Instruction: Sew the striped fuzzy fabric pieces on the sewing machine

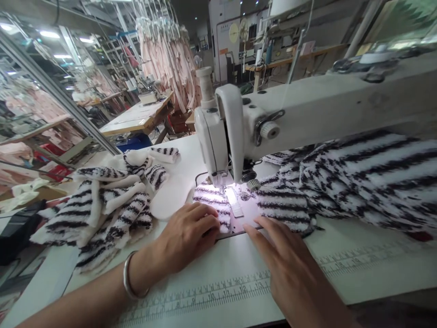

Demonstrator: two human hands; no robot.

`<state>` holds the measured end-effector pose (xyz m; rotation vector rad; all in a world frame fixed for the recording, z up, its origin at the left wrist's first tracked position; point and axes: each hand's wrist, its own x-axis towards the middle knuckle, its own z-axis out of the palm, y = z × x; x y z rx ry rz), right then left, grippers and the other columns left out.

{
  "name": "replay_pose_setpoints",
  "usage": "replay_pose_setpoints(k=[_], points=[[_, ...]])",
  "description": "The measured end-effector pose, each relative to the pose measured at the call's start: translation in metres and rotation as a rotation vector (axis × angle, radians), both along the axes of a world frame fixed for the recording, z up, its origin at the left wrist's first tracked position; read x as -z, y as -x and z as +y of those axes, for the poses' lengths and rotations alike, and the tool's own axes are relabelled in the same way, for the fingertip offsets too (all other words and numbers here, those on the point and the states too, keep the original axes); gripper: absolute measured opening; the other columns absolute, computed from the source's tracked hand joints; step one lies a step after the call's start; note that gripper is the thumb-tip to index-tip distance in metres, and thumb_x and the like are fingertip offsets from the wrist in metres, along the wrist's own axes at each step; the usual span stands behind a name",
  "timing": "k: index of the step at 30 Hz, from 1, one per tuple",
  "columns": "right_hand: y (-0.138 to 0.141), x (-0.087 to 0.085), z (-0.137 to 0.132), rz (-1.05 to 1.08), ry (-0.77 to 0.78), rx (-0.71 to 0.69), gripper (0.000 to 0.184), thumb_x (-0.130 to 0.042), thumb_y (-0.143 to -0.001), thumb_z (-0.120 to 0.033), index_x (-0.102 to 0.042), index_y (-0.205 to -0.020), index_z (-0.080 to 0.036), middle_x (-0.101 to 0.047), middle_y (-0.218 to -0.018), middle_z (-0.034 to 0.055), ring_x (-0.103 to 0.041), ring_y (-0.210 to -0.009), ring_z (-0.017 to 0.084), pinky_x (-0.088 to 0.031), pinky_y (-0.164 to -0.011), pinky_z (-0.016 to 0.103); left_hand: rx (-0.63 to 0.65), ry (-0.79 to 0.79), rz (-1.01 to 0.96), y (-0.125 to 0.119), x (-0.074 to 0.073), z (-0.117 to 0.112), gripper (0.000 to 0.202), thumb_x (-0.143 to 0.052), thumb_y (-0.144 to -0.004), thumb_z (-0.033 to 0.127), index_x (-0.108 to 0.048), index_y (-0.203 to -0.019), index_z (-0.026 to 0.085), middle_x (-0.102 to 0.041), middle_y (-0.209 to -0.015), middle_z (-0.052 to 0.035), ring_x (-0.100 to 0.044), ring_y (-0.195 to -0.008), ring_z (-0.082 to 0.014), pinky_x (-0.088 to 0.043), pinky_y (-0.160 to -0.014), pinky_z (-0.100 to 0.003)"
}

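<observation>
A small black-and-white striped plush fabric piece (212,197) lies under the needle area of a white sewing machine (218,136), lit by its lamp. My left hand (191,232) is closed with curled fingers on the left and front edge of this piece; a bracelet circles the wrist. My right hand (287,259) holds nothing, its fingers stretched out and apart, fingertips at the metal needle plate (251,216). Just beyond those fingers is another striped plush section (287,205), joined or next to a large heap of striped plush (372,177) at right.
Left of the machine lie a pile of striped plush pieces (112,200) and a white rounded piece (170,196). A printed ruler (218,294) runs along the table's front. Behind are pink garments on hangers (167,59) and another sewing table (136,118).
</observation>
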<state>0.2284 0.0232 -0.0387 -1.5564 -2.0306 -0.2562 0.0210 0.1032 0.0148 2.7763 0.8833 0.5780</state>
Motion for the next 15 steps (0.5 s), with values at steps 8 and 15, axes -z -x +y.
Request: replay_pose_setpoints(k=[8, 15], points=[[0.022, -0.003, 0.0, 0.015, 0.003, -0.017, 0.064, -0.029, -0.073, 0.008, -0.052, -0.126, -0.018, -0.054, -0.121, 0.0109, -0.047, -0.115, 0.025, -0.043, -0.09, 0.041, 0.034, 0.011, -0.021, 0.002, 0.004, -0.003, 0.011, -0.056, -0.089, 0.016, -0.063, -0.097, 0.018, -0.066, -0.103, -0.0053, -0.059, -0.093, -0.0178, -0.051, -0.083, -0.034], [0.031, -0.009, 0.01, -0.107, -0.051, -0.029, 0.052, -0.033, -0.072, 0.005, -0.063, -0.111, -0.013, -0.06, -0.112, 0.014, -0.053, -0.109, 0.027, -0.048, -0.08, 0.039, 0.055, 0.064, -0.006, -0.003, 0.01, -0.009, 0.024, -0.048, -0.091, 0.011, -0.059, -0.111, 0.017, -0.064, -0.114, -0.0068, -0.056, -0.106, -0.0193, -0.048, -0.093, -0.037]])
